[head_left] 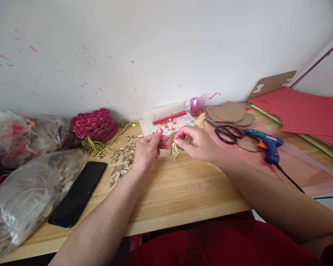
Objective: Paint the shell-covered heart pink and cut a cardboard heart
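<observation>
Over the middle of the wooden table, my right hand point(195, 142) pinches a looped piece of yellow yarn point(174, 151) between thumb and fingertips, and the loop hangs below them. Just to its left is my left hand point(150, 149), thumb pressed toward the bent index finger and the other fingers pointing right. A small greenish-yellow bit shows by that thumb, too small to name. Beside and partly behind the left hand lie several peanut shells point(117, 175). Behind both hands is a white sheet point(148, 126) scattered with small coloured stars point(174, 124) and a red strip point(169, 118).
At left are plastic bags point(39, 188), a black phone point(79, 194) and a stack of magenta shell-covered pieces point(94, 125) with yarn. At right are black scissors point(226, 133), a blue glue gun point(272, 147) with its cord, cardboard shapes point(229, 111), red sheets point(305, 111) and a pink-stained cup point(197, 106).
</observation>
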Action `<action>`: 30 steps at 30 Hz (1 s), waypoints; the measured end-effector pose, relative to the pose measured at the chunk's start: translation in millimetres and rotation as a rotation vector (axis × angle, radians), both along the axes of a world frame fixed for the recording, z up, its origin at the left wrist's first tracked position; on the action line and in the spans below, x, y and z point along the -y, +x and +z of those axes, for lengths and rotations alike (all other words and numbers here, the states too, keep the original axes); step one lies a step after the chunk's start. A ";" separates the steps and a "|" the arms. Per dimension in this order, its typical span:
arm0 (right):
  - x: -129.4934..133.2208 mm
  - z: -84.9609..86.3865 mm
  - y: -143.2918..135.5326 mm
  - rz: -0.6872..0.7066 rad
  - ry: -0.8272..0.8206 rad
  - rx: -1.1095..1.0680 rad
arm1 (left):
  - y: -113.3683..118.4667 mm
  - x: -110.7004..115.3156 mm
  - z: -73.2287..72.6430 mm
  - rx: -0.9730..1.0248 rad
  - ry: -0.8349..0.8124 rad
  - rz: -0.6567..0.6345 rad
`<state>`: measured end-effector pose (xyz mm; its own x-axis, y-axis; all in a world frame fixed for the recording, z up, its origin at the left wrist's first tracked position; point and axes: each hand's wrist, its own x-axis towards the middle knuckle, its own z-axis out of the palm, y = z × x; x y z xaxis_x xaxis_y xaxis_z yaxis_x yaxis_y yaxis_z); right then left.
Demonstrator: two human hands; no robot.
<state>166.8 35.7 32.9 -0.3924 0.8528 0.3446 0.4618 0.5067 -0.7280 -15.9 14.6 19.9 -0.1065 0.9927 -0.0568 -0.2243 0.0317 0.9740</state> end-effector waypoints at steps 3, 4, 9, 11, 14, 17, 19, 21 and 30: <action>1.6 0.7 -1.0 0.014 0.012 0.003 | 0.7 -0.3 0.2 0.050 0.014 0.006; 2.0 0.7 -1.1 0.014 0.023 0.011 | 1.0 0.0 0.9 0.075 0.012 -0.015; 1.4 -1.0 -0.9 -0.040 0.131 0.019 | 1.2 3.0 6.5 0.216 -0.069 -0.177; 0.7 -1.6 -0.7 -0.048 0.159 0.017 | 1.0 3.8 7.8 0.248 -0.083 -0.225; 0.2 -2.0 -0.8 -0.042 0.183 0.008 | 2.8 4.8 7.5 0.269 -0.096 -0.286; 0.5 -2.2 -0.7 -0.042 0.178 -0.011 | 6.7 6.7 5.5 0.260 -0.107 -0.338; 0.8 -2.0 -0.4 -0.047 0.152 -0.018 | 9.1 8.3 4.1 0.221 -0.096 -0.335; 1.0 -1.2 -0.1 -0.058 0.122 -0.017 | 10.6 9.6 2.7 0.166 -0.087 -0.305; -0.1 4.6 -1.1 -0.107 -0.032 -0.022 | 12.0 10.2 -0.5 -0.088 -0.026 -0.271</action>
<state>165.7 35.8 37.5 -0.2912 0.9000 0.3242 0.4953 0.4318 -0.7538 -4.0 4.4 19.4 0.1570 0.9840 -0.0844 -0.1192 0.1037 0.9874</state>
